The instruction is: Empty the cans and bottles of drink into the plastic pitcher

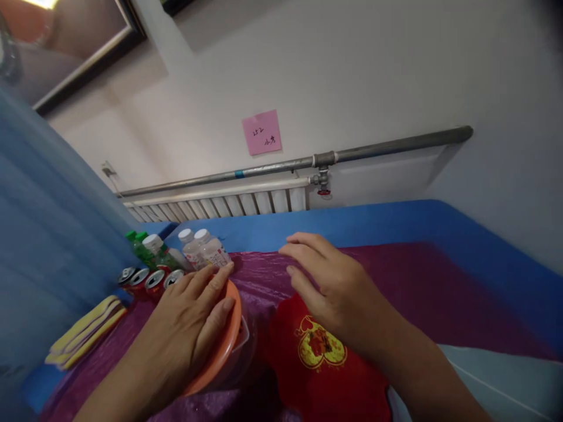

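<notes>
My left hand lies flat, fingers stretched out, on top of an orange plastic plate or lid near the table's front left. My right hand hovers with fingers spread and slightly curled over a purple shiny plastic sheet; its wrist rests on a red bag printed with a yellow heart emblem. Neither hand grips anything.
Behind the left hand stand several red drink cans, green-capped bottles and white-capped bottles. Yellow cloths lie at the far left. The table has a blue cover; a radiator, pipe and pink note are on the wall.
</notes>
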{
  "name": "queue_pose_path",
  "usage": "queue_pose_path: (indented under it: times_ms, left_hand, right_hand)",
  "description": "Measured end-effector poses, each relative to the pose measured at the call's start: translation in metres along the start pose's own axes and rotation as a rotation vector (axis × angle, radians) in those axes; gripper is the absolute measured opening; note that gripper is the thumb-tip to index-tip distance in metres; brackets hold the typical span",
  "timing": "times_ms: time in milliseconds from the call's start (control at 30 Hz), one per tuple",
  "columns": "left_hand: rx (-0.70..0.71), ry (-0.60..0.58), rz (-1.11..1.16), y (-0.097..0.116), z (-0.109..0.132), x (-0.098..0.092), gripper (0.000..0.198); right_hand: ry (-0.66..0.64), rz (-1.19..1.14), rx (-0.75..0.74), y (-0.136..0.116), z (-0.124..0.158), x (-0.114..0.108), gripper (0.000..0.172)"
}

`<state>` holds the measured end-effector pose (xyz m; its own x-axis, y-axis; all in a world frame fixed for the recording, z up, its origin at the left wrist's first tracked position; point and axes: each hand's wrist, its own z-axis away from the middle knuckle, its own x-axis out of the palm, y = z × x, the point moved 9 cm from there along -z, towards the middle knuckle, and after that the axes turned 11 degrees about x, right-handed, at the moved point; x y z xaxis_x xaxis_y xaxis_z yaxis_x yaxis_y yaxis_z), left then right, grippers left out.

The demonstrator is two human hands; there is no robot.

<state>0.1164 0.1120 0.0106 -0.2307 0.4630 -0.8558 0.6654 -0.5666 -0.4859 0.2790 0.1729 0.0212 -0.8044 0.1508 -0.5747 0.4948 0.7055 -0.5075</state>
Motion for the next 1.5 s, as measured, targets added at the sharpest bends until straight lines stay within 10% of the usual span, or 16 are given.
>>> queue_pose_path:
  times_ms: [467,733,1100,1500]
  left_hand:
    - [-0.08,-0.113,0.292,-0.022,-0.004,0.038,0.052]
    - [-0.659,0.157,0.464,-0.059,0.041,0.014,0.056]
    - [0.076,0.001,0.197,-0.008,0.032,0.011,0.059]
    - [0.014,0.007,0.288,-0.015,0.034,0.014,0.06]
  right_hand:
    - [0.039,-0.08,-0.047,-0.016,0.003,-0.019,0.024]
    - [0.003,-0.126,-0.009,-0.018,0.005,-0.03,0.026]
    - [-0.114,-0.031,0.05,-0.01,0.001,-0.015,0.026]
    - [-0.127,-0.308,0.106,-0.002,0.0,0.001,0.026]
